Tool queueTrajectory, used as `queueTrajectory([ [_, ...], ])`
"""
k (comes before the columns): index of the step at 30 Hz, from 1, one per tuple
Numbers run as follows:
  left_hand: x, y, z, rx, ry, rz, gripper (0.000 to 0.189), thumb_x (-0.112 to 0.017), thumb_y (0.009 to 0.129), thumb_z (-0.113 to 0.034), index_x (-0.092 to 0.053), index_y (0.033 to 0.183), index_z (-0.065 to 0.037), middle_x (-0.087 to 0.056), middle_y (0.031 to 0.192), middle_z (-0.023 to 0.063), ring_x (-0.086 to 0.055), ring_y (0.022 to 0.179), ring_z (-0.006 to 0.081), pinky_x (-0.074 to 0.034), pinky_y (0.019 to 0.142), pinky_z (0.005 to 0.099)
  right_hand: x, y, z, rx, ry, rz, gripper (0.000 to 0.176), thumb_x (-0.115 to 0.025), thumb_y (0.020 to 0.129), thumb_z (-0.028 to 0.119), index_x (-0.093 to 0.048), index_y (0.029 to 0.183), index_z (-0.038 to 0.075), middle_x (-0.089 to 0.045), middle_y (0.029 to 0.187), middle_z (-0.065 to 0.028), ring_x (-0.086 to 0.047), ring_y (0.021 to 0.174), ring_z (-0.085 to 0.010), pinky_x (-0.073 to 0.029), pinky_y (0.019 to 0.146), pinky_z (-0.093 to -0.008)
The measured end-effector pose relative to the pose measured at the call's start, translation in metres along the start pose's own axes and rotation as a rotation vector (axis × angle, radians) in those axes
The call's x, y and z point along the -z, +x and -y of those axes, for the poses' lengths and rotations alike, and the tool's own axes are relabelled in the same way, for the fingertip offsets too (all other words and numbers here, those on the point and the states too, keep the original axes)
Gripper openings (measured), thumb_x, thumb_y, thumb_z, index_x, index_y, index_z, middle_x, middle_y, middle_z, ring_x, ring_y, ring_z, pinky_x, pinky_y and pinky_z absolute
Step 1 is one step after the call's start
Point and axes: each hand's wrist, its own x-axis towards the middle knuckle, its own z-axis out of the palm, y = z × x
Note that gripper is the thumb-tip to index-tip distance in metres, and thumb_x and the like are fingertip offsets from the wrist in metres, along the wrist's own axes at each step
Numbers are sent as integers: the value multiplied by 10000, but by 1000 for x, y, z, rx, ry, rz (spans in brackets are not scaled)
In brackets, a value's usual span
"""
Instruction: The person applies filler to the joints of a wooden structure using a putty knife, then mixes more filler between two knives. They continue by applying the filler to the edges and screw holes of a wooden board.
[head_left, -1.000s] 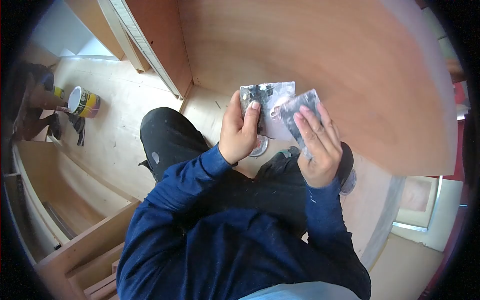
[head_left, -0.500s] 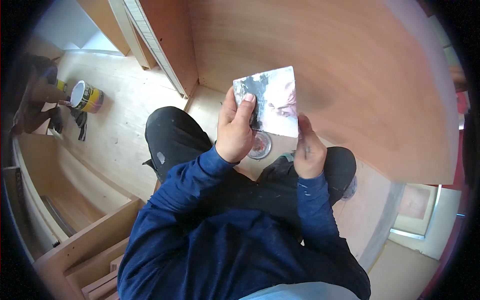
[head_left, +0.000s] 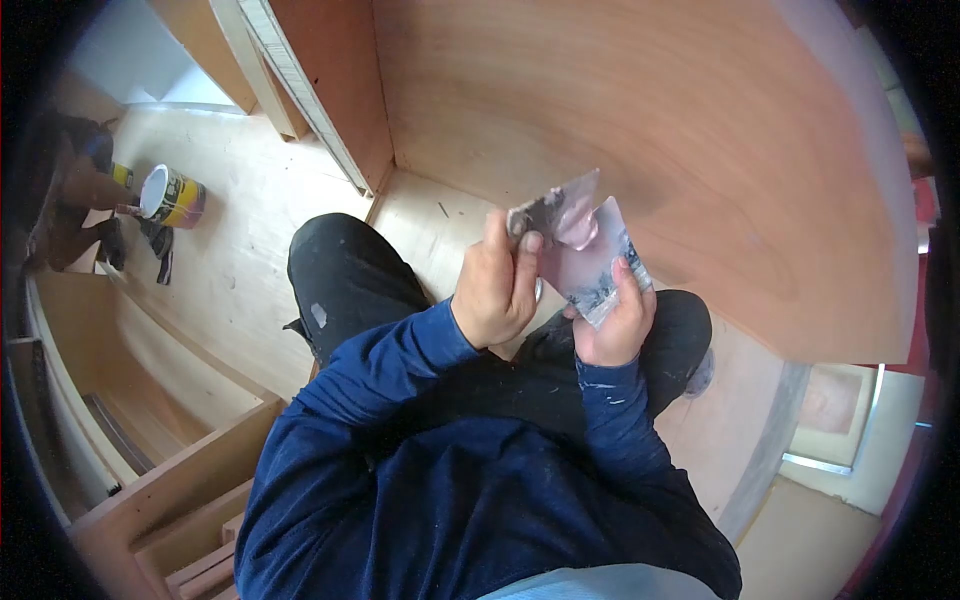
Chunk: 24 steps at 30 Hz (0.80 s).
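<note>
My left hand (head_left: 497,285) is closed on a flat, square putty spreader (head_left: 530,216), thumb on its face. A lump of pinkish putty (head_left: 577,226) sits toward that spreader's far edge. In my right hand (head_left: 616,322) is a second thin spreader (head_left: 603,262), smeared grey and dark near my thumb. The two blades face each other at an angle, with the putty between them. Both are held up above the floor, over my bent knees. My left hand mostly hides a round lid on the floor.
A large plywood panel (head_left: 640,110) rises ahead and to the right. On the floor (head_left: 255,215) at left stands a yellow and black can (head_left: 180,200), with dark footwear (head_left: 158,240) near it. An open wooden box frame (head_left: 190,455) lies at lower left.
The spreaders have come apart: the right one, formerly mostly hidden, now shows in front of the putty. The left one has tilted and dropped slightly. My right hand has turned, thumb on its blade.
</note>
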Motion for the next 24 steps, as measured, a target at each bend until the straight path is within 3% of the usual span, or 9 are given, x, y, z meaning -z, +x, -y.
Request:
queueTrajectory([
  [3, -7, -8, 1, -114, -28, 85, 143, -494, 947, -39, -426, 1046, 40, -583, 633, 208, -608, 563, 391, -446, 495, 403, 8, 8, 14, 133, -366, -31, 303, -557, 909, 232, -559, 1148, 46, -648, 907, -61, -639, 674, -198, -458, 411, -315],
  [5, -6, -9, -3, -102, -17, 109, 152, -495, 946, -47, -429, 1054, 38, -572, 626, 213, -618, 592, 406, -455, 511, 408, 17, 15, 24, 646, -1003, -41, 297, -562, 909, 238, -563, 1149, 62, -644, 914, -43, -637, 719, -193, -446, 440, -328],
  [9, -10, -11, 13, -123, -76, 234, 137, -455, 967, -62, -439, 1080, 14, -595, 655, 161, -608, 561, 356, -466, 507, 392, 8, 15, 46, 921, -891, -154, 351, -554, 932, 284, -527, 1184, 41, -635, 1019, -91, -638, 781, -235, -435, 477, -361],
  [10, -12, -8, 14, -17, -196, 250, 135, -438, 982, -78, -445, 1091, 1, -624, 707, 128, -609, 543, 311, -469, 497, 381, 8, 14, 40, 656, -328, -169, 352, -539, 949, 243, -498, 1207, 7, -608, 1107, -137, -639, 881, -266, -502, 568, -385],
  [13, -23, 5, -1, 348, -823, -105, 169, -415, 1010, -122, -453, 1133, -14, -632, 901, 63, -611, 641, 167, -494, 557, 314, -3, 10, 30, 664, 60, -211, 332, -522, 957, 171, -479, 1225, -20, -574, 1174, -163, -603, 1028, -281, -532, 779, -415],
  [14, -11, 4, -8, 525, -974, -9, 222, -400, 1024, -152, -450, 1196, -20, -586, 1064, 43, -584, 826, 91, -495, 686, 250, -6, 6, 28, 633, 112, -197, 330, -503, 964, 122, -462, 1252, -34, -540, 1231, -180, -546, 1138, -293, -468, 958, -427],
  [19, -25, -1, -16, 578, -797, -148, 265, -402, 1016, -115, -425, 1251, 4, -582, 1105, 74, -562, 969, 116, -462, 861, 264, 0, 8, 4, 783, -249, -251, 374, -508, 976, 138, -439, 1295, -44, -536, 1240, -183, -545, 1138, -283, -457, 970, -423],
  [21, -28, -3, -10, 503, -723, -184, 262, -412, 1012, -108, -424, 1243, 16, -579, 1108, 79, -555, 983, 125, -448, 889, 273, 13, 9, -2, 911, -838, -153, 380, -524, 971, 126, -447, 1292, -60, -559, 1207, -173, -566, 1106, -267, -472, 948, -404],
  [24, -29, -2, -3, 447, -590, -244, 245, -440, 993, -160, -469, 1169, 8, -583, 963, 74, -551, 841, 122, -452, 743, 276, 10, 6, -2, 818, -834, -22, 375, -536, 971, 128, -475, 1277, -81, -582, 1181, -166, -583, 1074, -242, -476, 920, -358],
])
